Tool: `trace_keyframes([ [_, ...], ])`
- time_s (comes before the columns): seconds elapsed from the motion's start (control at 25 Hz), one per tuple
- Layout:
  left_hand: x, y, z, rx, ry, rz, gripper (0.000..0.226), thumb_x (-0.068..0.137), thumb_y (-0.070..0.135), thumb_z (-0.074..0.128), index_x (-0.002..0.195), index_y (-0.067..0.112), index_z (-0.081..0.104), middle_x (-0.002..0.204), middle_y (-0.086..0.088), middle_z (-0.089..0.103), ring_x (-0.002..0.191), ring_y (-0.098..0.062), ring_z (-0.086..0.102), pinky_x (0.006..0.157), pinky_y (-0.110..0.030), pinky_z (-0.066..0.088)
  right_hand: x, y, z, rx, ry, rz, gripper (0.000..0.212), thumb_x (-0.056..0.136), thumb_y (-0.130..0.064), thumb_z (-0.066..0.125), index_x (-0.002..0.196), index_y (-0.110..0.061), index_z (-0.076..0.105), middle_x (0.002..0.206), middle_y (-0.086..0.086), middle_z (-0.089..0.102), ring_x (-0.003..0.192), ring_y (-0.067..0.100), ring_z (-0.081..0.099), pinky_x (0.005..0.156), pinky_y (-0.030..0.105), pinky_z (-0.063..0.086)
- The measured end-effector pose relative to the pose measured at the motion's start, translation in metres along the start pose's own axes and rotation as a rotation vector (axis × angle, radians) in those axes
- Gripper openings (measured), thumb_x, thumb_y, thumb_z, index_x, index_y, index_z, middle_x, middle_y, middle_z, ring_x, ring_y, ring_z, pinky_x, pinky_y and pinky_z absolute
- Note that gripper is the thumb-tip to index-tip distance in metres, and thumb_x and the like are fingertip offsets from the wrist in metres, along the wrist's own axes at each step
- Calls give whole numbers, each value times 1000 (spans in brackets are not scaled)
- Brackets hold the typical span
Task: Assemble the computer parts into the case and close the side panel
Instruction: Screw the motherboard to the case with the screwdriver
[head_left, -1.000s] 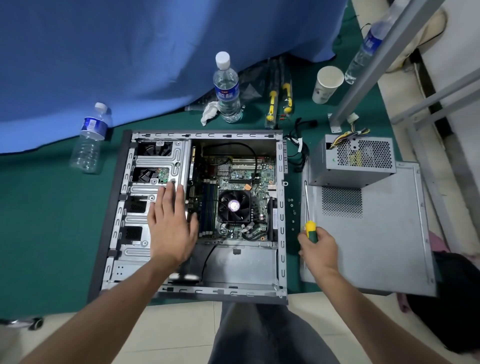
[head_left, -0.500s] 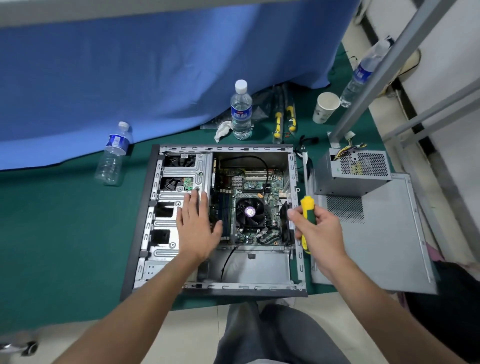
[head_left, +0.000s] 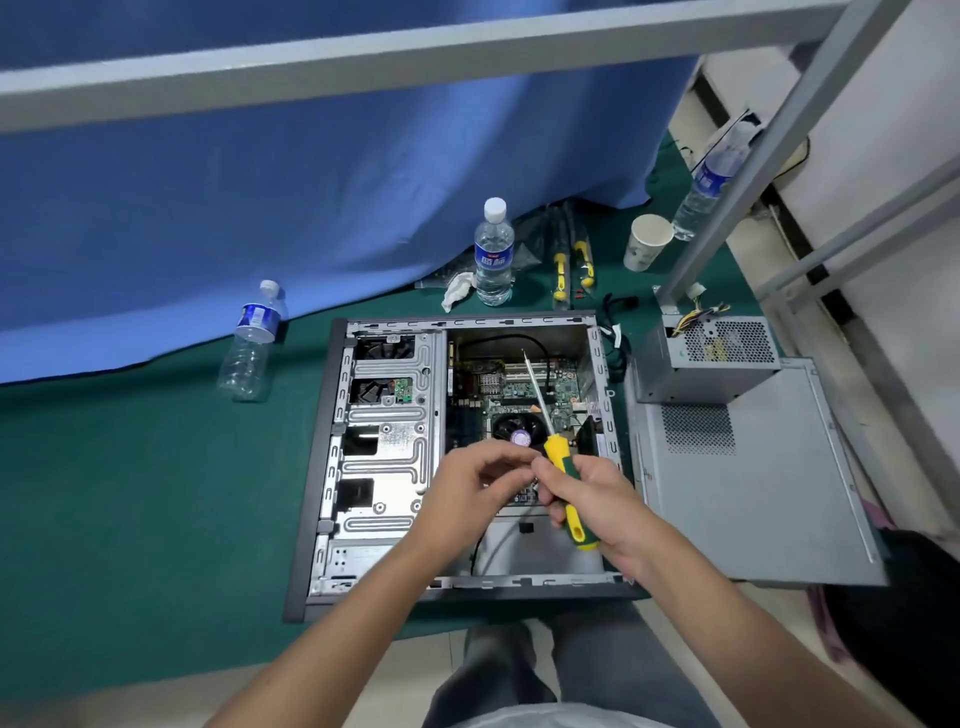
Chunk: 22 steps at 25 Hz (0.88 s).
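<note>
Head view: right hand (head_left: 597, 499) gripping screwdriver (head_left: 563, 483), left hand (head_left: 467, 486) loosely curled beside it, above open case (head_left: 332, 467).

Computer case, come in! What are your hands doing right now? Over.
Right hand grips yellow-green screwdriver, left hand pinching at it. Open grey metal computer case below. Grey power supply box, side panel still outside.

Over the open computer case (head_left: 470, 457), both hands and the screwdriver (head_left: 558, 462) hang right above the motherboard fan, so that middle bit is blocked. Right of the case, the side panel (head_left: 753, 493) and power supply (head_left: 711, 358) sit close, leaving only a thin gap. Left of the case is bare green mat (head_left: 145, 493), with bottles and tools behind.
</note>
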<state>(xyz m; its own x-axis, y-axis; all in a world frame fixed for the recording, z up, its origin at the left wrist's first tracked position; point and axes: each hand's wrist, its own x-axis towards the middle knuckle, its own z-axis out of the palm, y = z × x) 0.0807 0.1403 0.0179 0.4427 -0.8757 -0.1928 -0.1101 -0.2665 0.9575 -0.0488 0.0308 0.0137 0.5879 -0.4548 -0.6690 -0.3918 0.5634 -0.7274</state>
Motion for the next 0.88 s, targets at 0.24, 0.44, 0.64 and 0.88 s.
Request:
trace_keyframes([
  [0.24, 2, -1, 3, -29, 10, 38, 10, 86, 11, 73, 95, 14, 77, 85, 2, 71, 78, -16, 66, 72, -28, 53, -6, -13, -5, -4, -49, -10, 28, 91, -36, 67, 84, -9, 63, 61, 2, 58, 49, 14, 48, 48, 25, 43],
  [0.44, 7, -9, -10, -136, 95, -51, 12, 87, 17, 74, 92, 28, 75, 83, -2, 73, 78, -21, 67, 71, -25, 55, -8, -19, -47, -952, 183, -380, 38, 88, -59, 60, 65, -29, 57, 54, -9, 56, 47, 4, 48, 47, 19, 36],
  [0.64, 8, -12, -33, -134, 167, -53, 15, 84, 17, 76, 90, 31, 74, 81, 1, 71, 75, -11, 64, 71, -21, 53, 0, -19, -61, -1358, 166, -462, 34, 91, -55, 58, 67, -30, 54, 55, -12, 56, 51, -2, 53, 48, 15, 38],
  [0.88, 8, -11, -45, -135, 207, -44, 17, 83, 16, 76, 88, 31, 74, 81, -1, 71, 75, -12, 65, 71, -22, 53, 5, -28, -52, -1456, 163, -480, 25, 89, -47, 58, 76, -26, 60, 59, -9, 59, 55, 2, 56, 57, 23, 52],
])
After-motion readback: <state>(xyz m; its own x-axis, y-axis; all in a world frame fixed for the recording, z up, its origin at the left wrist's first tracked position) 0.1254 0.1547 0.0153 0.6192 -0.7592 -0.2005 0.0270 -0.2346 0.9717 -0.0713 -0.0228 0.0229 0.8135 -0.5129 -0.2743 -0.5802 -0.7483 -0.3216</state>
